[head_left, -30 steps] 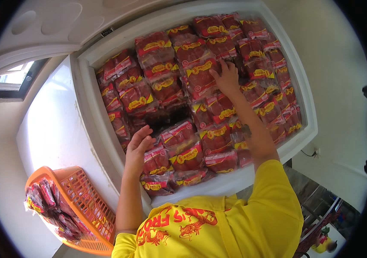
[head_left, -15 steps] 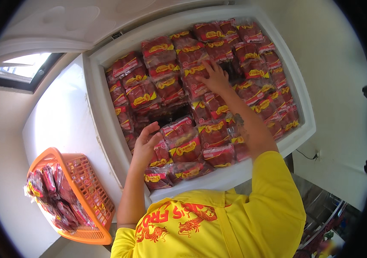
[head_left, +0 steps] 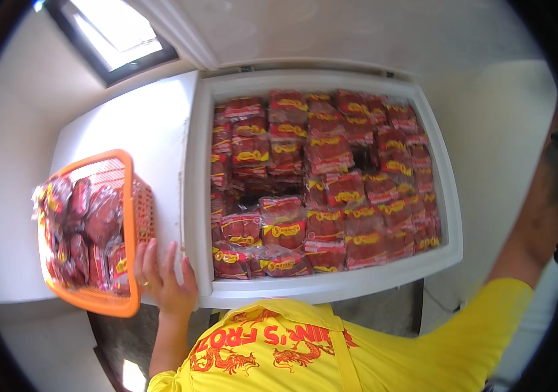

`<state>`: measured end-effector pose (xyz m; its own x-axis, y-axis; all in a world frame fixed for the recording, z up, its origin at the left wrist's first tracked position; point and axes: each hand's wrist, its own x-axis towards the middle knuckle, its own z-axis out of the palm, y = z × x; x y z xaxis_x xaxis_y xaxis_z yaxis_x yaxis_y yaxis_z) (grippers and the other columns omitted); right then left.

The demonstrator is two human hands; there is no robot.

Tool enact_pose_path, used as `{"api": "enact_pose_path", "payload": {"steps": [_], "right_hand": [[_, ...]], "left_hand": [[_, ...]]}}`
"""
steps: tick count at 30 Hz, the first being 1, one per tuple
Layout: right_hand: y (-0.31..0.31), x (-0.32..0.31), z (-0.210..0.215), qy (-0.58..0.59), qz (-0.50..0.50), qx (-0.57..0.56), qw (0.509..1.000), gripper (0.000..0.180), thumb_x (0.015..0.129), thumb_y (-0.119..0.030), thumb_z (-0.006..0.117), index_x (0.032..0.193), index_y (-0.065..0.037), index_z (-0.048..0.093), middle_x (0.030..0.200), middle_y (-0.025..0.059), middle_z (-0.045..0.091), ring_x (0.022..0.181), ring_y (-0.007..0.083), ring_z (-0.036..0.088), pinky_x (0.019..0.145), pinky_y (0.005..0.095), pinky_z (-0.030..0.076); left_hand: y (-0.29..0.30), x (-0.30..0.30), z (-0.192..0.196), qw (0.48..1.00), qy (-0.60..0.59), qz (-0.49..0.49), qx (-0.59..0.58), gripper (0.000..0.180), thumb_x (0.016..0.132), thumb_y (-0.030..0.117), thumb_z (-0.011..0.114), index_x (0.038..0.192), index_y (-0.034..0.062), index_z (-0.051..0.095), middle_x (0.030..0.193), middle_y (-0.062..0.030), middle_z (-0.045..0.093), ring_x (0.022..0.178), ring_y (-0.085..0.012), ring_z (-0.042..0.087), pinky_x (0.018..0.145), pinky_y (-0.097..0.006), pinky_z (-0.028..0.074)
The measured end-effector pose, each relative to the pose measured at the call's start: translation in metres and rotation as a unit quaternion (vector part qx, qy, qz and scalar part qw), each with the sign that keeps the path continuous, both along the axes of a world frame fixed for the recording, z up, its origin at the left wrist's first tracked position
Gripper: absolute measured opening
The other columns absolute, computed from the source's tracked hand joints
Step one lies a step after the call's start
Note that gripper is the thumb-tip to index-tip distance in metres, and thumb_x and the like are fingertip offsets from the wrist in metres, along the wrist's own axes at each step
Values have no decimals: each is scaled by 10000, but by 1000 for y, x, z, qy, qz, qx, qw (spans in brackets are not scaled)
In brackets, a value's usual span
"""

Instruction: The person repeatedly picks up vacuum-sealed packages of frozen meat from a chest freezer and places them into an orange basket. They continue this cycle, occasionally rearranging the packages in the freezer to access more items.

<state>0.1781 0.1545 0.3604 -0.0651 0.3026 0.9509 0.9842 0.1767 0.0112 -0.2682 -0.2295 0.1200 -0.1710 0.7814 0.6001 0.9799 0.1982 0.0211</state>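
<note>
My left hand [head_left: 166, 279] has its fingers spread beside the orange plastic basket [head_left: 134, 228], at its near right side. The fingertips are close to the basket's rim; whether they touch it I cannot tell. Red meat packs in clear plastic [head_left: 104, 219] fill the basket. My right forearm [head_left: 532, 215] stretches up along the far right edge, and its hand is out of the picture. Stacked rows of flat red packs with yellow labels [head_left: 283, 230] lie inside the open white chest freezer [head_left: 331, 287].
The basket rests on a white surface [head_left: 142, 124] left of the freezer. The freezer's raised lid [head_left: 357, 39] stands behind it. Dark gaps [head_left: 262, 196] show between some stacks. A small window [head_left: 119, 32] is at the upper left.
My left hand has moved left from the freezer to the basket. My right hand has left the packs, swinging right and out of view. The view has turned and shifted.
</note>
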Motion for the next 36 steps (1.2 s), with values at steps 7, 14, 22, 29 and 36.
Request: {"api": "enact_pose_path", "payload": {"steps": [7, 14, 22, 29, 36], "right_hand": [[99, 46, 11, -125, -149, -394, 898, 467, 801, -415, 703, 1093, -55, 642, 975, 75, 637, 885, 208, 600, 832, 325, 457], [20, -33, 53, -191, -92, -268, 940, 550, 752, -539, 706, 1011, -55, 669, 837, 85, 647, 764, 222, 621, 760, 331, 481], [-258, -74, 5, -216, 139, -194, 947, 663, 696, -680, 710, 916, -54, 699, 679, 97, 658, 626, 238, 645, 677, 339, 509], [-403, -55, -218, -230, 133, -480, 836, 472, 683, -509, 782, 897, -95, 706, 790, 115, 700, 760, 304, 681, 662, 407, 524], [-424, -55, -385, -139, 98, -594, 786, 434, 657, -449, 807, 930, -122, 721, 899, 92, 717, 982, 259, 661, 875, 427, 473]], "left_hand": [[-94, -22, 9, 944, 36, 310, -109, 809, 798, 329, 713, 1480, 129, 328, 1552, -156, 230, 1443, -381, 161, 1128, -572, 164], [-124, -70, -12, 962, 88, 247, -84, 635, 812, 221, 682, 1400, 244, 445, 1435, -28, 440, 1412, -276, 301, 1121, -612, 149], [-132, -90, -23, 970, 26, 225, -85, 726, 817, 251, 700, 1453, 276, 349, 1469, -8, 392, 1410, -259, 293, 1111, -618, 172], [-196, -105, -38, 988, -58, 142, -26, 845, 798, 320, 734, 1498, 225, 269, 1526, -98, 264, 1436, -354, 185, 1113, -613, 181], [-273, -55, -75, 985, -117, 105, -68, 853, 772, 305, 766, 1484, 214, 305, 1527, -128, 244, 1432, -372, 177, 1161, -550, 164]]}}
